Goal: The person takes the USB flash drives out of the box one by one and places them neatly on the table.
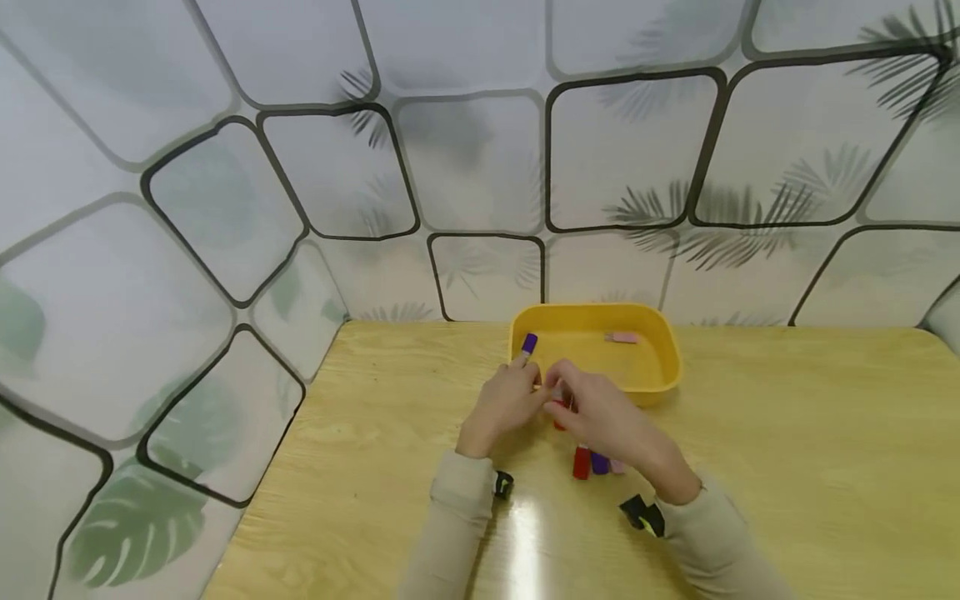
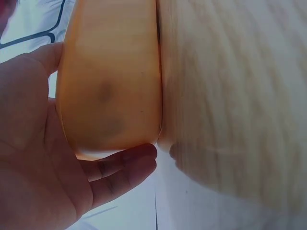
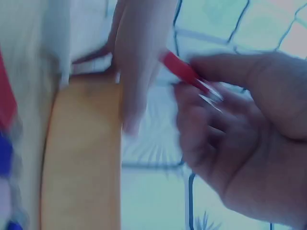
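Note:
My left hand (image 1: 506,402) holds the near left corner of a yellow plastic basin (image 1: 663,385). In the left wrist view, its thumb lies at the rim and its fingers (image 2: 127,167) bend round the end wall. My right hand (image 1: 600,417) pinches a red USB stick (image 3: 181,69) with a shiny metal end, just in front of the basin. A purple USB stick (image 1: 529,343) shows at the basin's left side, right by my left fingertips. Inside, farther right, lies a pink USB stick (image 1: 621,337).
On the table (image 1: 360,433), just in front of the basin, lie another red stick (image 1: 581,463), a purple one (image 1: 599,463) and a pink one (image 1: 617,467), partly behind my right wrist. A patterned wall (image 1: 472,192) stands right behind the basin.

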Motion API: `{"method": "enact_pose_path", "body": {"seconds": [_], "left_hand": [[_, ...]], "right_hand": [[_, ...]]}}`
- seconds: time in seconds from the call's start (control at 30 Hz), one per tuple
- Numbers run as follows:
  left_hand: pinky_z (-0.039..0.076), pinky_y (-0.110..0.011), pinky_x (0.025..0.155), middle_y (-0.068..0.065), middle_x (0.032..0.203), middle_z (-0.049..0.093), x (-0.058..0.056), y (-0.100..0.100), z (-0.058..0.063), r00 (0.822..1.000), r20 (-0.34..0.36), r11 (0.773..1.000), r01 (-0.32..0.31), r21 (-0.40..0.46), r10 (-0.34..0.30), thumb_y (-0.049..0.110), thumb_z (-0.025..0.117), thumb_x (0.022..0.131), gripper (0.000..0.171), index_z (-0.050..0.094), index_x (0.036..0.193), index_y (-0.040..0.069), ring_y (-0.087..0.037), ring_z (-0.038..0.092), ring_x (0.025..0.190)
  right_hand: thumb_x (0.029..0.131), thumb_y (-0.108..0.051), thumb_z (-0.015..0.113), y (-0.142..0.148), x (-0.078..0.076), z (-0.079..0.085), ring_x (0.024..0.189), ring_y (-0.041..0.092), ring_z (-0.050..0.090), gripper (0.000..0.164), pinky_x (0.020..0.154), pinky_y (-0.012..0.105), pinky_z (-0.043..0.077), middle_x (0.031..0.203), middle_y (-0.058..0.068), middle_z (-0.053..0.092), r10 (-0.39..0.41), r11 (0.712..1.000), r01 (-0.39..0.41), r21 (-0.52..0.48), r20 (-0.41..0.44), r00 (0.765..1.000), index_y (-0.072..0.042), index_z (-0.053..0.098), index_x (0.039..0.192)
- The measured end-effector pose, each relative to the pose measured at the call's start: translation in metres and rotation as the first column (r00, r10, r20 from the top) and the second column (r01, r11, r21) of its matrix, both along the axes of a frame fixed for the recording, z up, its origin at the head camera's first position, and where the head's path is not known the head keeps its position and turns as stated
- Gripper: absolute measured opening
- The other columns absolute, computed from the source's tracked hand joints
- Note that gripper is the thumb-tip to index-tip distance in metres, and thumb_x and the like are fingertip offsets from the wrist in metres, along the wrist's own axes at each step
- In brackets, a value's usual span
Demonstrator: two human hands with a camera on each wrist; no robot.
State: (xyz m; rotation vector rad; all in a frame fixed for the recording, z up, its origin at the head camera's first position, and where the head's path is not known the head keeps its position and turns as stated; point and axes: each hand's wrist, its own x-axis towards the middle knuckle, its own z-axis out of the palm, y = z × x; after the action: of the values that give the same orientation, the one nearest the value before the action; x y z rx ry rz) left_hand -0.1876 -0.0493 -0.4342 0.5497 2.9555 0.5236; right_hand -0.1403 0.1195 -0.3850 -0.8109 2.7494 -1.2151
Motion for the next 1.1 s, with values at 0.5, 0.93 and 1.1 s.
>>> {"method": "enact_pose_path", "body": {"seconds": [0.5, 0.93, 1.1], "left_hand": [[0.047, -0.036, 0.068, -0.019, 0.143, 0.051, 0.001, -0.001, 0.0, 0.999, 0.036, 0.999, 0.007, 0.051, -0.008, 0.061, 0.037, 0.101, 0.055, 0.061, 0.092, 0.012, -0.036, 0.061, 0.107], [0.047, -0.036, 0.069, -0.014, 0.136, 0.057, 0.002, 0.0, -0.003, 1.0, 0.024, 0.997, 0.005, 0.072, -0.007, 0.06, 0.036, 0.102, 0.056, 0.062, 0.093, 0.011, -0.032, 0.06, 0.1], [0.043, -0.032, 0.064, -0.006, 0.107, 0.059, 0.001, 0.001, -0.004, 1.0, 0.021, 0.998, 0.006, 0.063, -0.008, 0.061, 0.037, 0.102, 0.056, 0.062, 0.094, 0.011, -0.022, 0.054, 0.084]], "right_hand": [[0.087, 0.003, 0.064, -0.018, 0.02, -0.045, 0.064, 0.013, 0.049, 0.011, 0.058, 0.03, 0.043, 0.074, -0.001, 0.054, -0.024, 0.97, -0.006, 0.244, 0.121, 0.992, -0.006, 0.059, 0.092], [0.084, -0.003, 0.072, -0.011, 0.026, -0.044, 0.064, 0.017, 0.048, 0.019, 0.06, 0.036, 0.042, 0.072, 0.001, 0.05, -0.08, 0.924, 0.024, 0.381, 0.132, 0.988, -0.01, 0.054, 0.083], [0.085, -0.007, 0.072, -0.009, 0.027, -0.041, 0.06, 0.017, 0.047, 0.021, 0.056, 0.035, 0.039, 0.071, 0.001, 0.048, -0.1, 0.901, 0.041, 0.431, 0.116, 0.988, -0.011, 0.052, 0.081]]}}
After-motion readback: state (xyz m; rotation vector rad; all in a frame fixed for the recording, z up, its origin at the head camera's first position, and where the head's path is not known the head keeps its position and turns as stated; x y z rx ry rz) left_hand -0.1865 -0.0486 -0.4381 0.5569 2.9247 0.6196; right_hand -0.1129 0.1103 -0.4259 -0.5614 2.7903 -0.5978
